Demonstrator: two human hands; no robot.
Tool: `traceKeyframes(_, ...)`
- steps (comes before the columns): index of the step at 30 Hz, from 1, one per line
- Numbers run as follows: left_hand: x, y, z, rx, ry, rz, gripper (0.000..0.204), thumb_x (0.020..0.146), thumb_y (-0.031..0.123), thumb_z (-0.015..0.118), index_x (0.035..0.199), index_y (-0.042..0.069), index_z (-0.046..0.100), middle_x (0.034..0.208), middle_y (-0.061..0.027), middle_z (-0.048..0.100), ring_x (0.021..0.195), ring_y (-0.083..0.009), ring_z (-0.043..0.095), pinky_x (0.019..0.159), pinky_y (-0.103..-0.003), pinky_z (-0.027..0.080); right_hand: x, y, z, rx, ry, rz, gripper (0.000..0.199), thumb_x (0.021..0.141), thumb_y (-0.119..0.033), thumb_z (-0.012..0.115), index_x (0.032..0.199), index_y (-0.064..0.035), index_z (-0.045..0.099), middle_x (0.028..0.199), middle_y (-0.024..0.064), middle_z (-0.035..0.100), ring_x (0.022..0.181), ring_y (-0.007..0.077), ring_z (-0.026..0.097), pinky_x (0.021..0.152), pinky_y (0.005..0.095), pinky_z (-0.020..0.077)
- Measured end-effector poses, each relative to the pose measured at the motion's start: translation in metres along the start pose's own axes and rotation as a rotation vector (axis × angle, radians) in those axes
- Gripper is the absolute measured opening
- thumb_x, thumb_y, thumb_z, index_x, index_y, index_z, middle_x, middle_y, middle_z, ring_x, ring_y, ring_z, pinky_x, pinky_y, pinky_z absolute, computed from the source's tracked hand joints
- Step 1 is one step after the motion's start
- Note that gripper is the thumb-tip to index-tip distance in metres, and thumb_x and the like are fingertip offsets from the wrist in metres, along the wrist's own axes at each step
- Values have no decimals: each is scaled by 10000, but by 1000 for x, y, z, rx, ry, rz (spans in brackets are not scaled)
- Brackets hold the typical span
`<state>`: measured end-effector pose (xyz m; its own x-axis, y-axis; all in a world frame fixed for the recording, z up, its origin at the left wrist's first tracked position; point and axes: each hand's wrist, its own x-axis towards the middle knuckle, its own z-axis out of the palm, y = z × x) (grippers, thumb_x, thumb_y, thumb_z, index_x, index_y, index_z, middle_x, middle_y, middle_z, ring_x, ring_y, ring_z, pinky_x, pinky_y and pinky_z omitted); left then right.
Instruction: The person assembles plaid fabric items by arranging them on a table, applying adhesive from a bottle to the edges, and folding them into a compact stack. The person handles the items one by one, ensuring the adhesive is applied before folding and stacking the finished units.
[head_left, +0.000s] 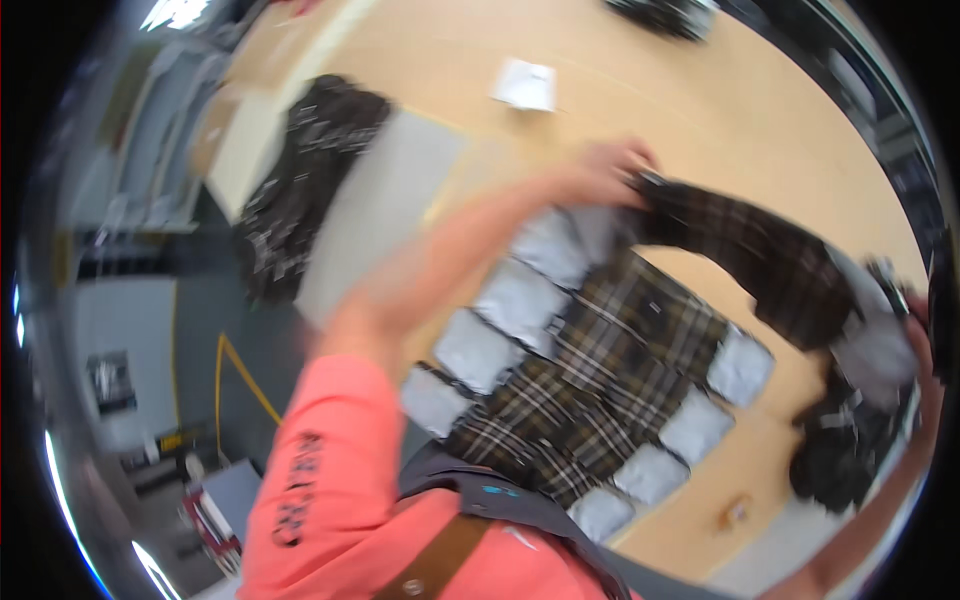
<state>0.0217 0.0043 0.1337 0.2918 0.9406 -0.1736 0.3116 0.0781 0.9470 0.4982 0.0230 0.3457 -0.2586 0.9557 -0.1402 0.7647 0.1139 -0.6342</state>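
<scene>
While motion blur softens much of the scene, both hands can be made out with a length of dark plaid cloth (750, 240) raised between them, bowed above the far right part of the table (700, 100). The left hand (610, 175) has its grip pinched on the cloth's left end, though the blur hides how each finger lies. The right hand (920, 345), at the far right, is partly lost in the dark rim of the view; its grip appears clasped on the cloth's pale right end, with the fingertips hard to make out.

Below the raised cloth, plaid pieces (610, 370) lie overlapping on the table, with pale pouch-like panels (515, 305) showing along their left and right sides. Whether these panels hold anything cannot be told. The left forearm (440, 255) and the coral sleeve (335, 430) cover part of the table's left side, and the person's clothing hides the near edge of the layout.

A dark bundle (320, 170) lies to the left, partly over a grey sheet (385, 190). A black heap (840, 450) sits below the right hand, its contents indistinct. A white sheet (525, 85) lies on the far side; a small orange-brown object (735, 513), near right, is too blurred to identify.
</scene>
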Motion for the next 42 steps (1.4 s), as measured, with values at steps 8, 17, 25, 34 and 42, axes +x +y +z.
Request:
traceKeyframes(8, 29, 3, -77, 261, -433, -402, 347, 737, 149, 777, 1052, 55, 665, 909, 1, 666, 841, -78, 601, 789, -243, 470, 60, 126, 115, 281, -223, 186, 268, 845, -150, 644, 1072, -11, 671, 975, 13, 652, 915, 88, 552, 847, 227, 415)
traceKeyframes(17, 22, -102, -45, 894, 482, 57, 577, 674, 347, 824, 1127, 51, 623, 1052, -130, 639, 1031, -278, 576, 890, -374, 461, 56, 144, 252, -318, 556, -82, 377, 775, -256, 754, 1062, -43, 633, 1031, 123, 627, 976, 310, 566, 853, 393, 446)
traceKeyframes(25, -7, -112, 22, 848, 564, 18, 612, 671, 458, 811, 1090, 51, 628, 978, -149, 643, 946, -307, 595, 830, -386, 478, 29, 64, 343, -304, 304, -322, 297, 772, -220, 725, 1012, -87, 611, 971, 75, 619, 936, 265, 567, 825, 379, 406)
traceKeyframes(34, -10, -96, -9, 300, 358, -415, 342, 738, 256, 778, 953, 49, 611, 761, -26, 616, 671, -145, 597, 662, -306, 496, 25, 84, 336, 1309, 682, 223, 260, 972, -150, 542, 1181, 5, 529, 1154, 88, 621, 1056, 152, 564, 933, 297, 431)
traceKeyframes(42, -8, -32, 105, 1, 306, 33, 344, 758, 99, 734, 1060, 50, 577, 1175, -105, 565, 1110, -243, 546, 967, -342, 434, 15, 37, 353, 717, 606, 65, 185, 953, -92, 543, 1113, -6, 505, 1223, 151, 605, 1079, 217, 595, 928, 309, 453)
